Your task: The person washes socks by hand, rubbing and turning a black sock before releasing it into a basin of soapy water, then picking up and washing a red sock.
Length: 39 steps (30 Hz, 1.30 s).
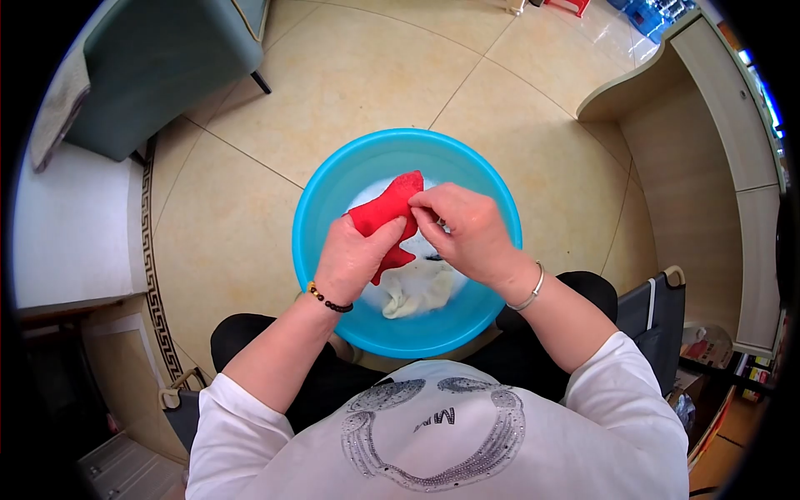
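Note:
A wet-looking red sock (385, 208) is held above a round blue basin (305, 218). My left hand (354, 254) is closed around its lower part, with the thumb lying across the fabric. My right hand (462, 227) pinches at the sock's right edge near the upper end, thumb and forefinger close together. Below my hands, whitish suds fill the bottom of the basin. A crumpled off-white cloth (419, 293) lies there, and a small dark item beside it is mostly hidden by my right hand.
Tan floor tiles (533, 167) surround the basin, which stands between my knees. A grey-green armchair (167, 75) is at upper left, next to a white block (83, 233). A wooden desk or cabinet (692, 150) stands on the right. Blue water bottles (648, 18) are at far upper right.

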Each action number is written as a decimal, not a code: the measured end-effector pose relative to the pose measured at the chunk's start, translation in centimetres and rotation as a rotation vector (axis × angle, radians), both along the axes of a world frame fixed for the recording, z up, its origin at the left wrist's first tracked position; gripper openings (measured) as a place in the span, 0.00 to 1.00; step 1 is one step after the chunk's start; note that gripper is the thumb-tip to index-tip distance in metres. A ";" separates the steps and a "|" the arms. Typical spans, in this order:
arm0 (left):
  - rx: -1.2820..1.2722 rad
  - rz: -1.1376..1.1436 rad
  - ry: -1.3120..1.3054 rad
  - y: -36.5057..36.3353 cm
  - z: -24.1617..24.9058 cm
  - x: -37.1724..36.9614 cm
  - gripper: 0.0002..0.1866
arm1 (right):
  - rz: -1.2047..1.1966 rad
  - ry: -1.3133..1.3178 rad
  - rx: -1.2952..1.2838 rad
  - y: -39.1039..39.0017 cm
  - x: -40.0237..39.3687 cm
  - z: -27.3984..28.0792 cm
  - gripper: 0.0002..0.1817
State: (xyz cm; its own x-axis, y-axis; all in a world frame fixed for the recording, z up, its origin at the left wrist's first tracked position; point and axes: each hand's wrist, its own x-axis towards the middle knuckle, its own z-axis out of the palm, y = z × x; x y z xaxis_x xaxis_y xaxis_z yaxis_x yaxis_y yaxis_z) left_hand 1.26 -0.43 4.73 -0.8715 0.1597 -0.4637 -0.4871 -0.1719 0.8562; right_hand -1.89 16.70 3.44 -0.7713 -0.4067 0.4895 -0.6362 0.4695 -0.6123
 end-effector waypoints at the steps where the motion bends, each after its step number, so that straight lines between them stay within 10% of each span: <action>1: -0.103 -0.018 0.005 0.1 0.1 -0.1 0.15 | 0.001 0.001 0.000 -0.1 0.0 0.0 0.05; 14: -0.519 -0.158 0.470 0.6 -1.6 0.1 0.14 | -0.059 0.086 0.163 -0.2 0.2 -0.4 0.05; 22: 0.100 0.036 0.000 -0.2 -1.2 -0.2 0.15 | -0.157 -0.488 -0.344 0.9 -1.5 0.0 0.02; 39: 0.389 0.065 -0.072 -0.8 -2.1 -0.5 0.14 | -0.035 0.039 0.067 0.0 0.2 -0.2 0.04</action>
